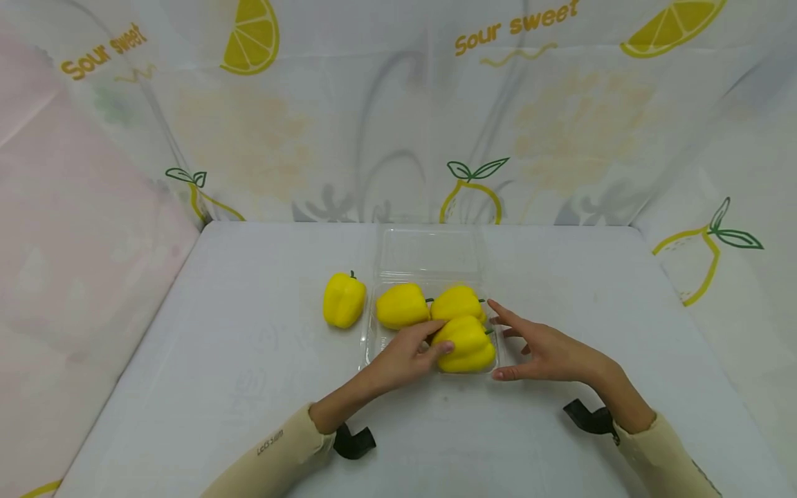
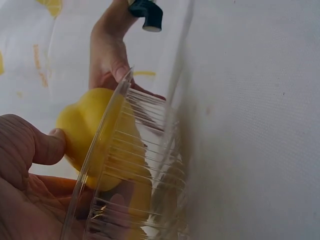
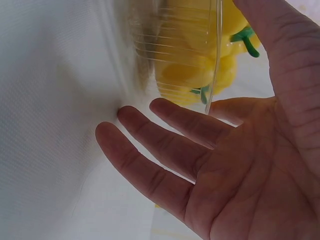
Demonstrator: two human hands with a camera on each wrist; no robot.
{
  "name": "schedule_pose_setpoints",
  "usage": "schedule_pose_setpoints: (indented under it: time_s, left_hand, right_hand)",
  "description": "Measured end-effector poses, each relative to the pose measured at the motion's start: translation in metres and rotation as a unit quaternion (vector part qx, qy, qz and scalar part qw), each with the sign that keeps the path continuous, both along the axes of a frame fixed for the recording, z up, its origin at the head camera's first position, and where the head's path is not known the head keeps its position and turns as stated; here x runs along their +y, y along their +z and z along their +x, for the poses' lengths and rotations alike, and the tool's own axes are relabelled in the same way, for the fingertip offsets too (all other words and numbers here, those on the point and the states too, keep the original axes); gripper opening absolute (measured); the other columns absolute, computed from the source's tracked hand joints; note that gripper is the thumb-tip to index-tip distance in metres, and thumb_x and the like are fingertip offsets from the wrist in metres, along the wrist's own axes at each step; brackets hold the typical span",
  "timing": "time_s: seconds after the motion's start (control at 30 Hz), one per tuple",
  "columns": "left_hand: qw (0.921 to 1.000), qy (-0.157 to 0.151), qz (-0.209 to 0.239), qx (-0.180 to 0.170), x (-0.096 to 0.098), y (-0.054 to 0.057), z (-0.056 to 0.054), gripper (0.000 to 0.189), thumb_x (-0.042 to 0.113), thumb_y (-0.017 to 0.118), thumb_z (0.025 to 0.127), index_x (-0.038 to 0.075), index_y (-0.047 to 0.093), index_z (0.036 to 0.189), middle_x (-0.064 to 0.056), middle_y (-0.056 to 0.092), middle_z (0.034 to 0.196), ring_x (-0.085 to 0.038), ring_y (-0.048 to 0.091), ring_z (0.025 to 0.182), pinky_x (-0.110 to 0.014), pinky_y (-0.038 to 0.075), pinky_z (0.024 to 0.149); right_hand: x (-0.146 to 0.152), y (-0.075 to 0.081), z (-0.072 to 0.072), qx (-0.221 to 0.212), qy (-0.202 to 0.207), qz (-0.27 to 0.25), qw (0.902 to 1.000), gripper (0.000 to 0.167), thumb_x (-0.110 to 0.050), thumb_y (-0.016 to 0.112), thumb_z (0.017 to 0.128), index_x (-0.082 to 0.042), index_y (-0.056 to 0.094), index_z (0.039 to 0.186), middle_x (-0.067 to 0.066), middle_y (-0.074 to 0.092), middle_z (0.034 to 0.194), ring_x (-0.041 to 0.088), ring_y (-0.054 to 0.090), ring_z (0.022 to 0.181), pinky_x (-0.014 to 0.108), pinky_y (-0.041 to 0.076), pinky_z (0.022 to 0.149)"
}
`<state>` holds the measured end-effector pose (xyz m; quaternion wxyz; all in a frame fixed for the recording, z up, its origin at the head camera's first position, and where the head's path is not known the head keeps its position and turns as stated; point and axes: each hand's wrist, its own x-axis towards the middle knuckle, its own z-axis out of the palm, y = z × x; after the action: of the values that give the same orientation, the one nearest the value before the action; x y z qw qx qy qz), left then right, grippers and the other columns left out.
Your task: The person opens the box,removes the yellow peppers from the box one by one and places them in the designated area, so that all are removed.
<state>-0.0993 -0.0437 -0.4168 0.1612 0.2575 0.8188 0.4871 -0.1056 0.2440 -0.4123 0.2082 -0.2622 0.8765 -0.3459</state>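
Observation:
A clear plastic clamshell box (image 1: pixel 369 349) lies with its lid folded back. Inside it are a yellow bell pepper at the back left (image 1: pixel 401 306), another at the back right (image 1: pixel 456 302), and a third, the front-right bell pepper (image 1: pixel 468 346). My left hand (image 1: pixel 401 356) holds that front-right pepper from its left, thumb against its side; in the left wrist view the fingers pass behind the clear wall. My right hand (image 1: pixel 548 351) is beside the box's right wall, fingers spread and palm empty. In the right wrist view a green stem (image 3: pixel 245 41) shows above the rim.
One more yellow bell pepper (image 1: pixel 344 300) lies on the white table just left of the box. The transparent lid (image 1: pixel 432 250) stretches towards the back edge. Printed lemon cloth (image 1: pixel 398 124) hangs behind the table and along its sides. Black wrist mounts (image 1: pixel 355 443) stick out by the sleeves.

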Motion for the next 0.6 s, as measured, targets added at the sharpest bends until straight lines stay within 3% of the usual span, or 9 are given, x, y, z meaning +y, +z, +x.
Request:
schedule_pose_setpoints:
  time_s: [0.37,0.6]
  left_hand:
    - [0.9997,0.009,-0.015,-0.016,-0.0026,0.0061,0.0004,0.05,0.032,0.058,0.101,0.002,0.051,0.14,-0.007,0.06,0.13,-0.016,0.056,0.102,-0.033,0.049,0.09]
    - [0.9998,0.016,-0.003,-0.014,-0.0056,0.0089,0.0018,0.047,0.032,0.061,0.099,0.002,0.056,0.135,-0.003,0.064,0.115,-0.016,0.058,0.099,-0.032,0.049,0.085]
  right_hand:
    - [-0.0015,0.0004,0.0003,0.002,0.006,0.005,1.0,0.108,-0.048,0.077,0.082,-0.015,0.009,0.159,0.018,0.043,0.148,0.034,0.053,0.124,0.041,0.053,0.083]
    - [-0.0018,0.0002,0.0013,-0.001,-0.002,0.013,0.9999,0.11,-0.05,0.078,0.081,-0.017,0.009,0.159,0.016,0.043,0.148,0.034,0.052,0.125,0.04,0.052,0.083]
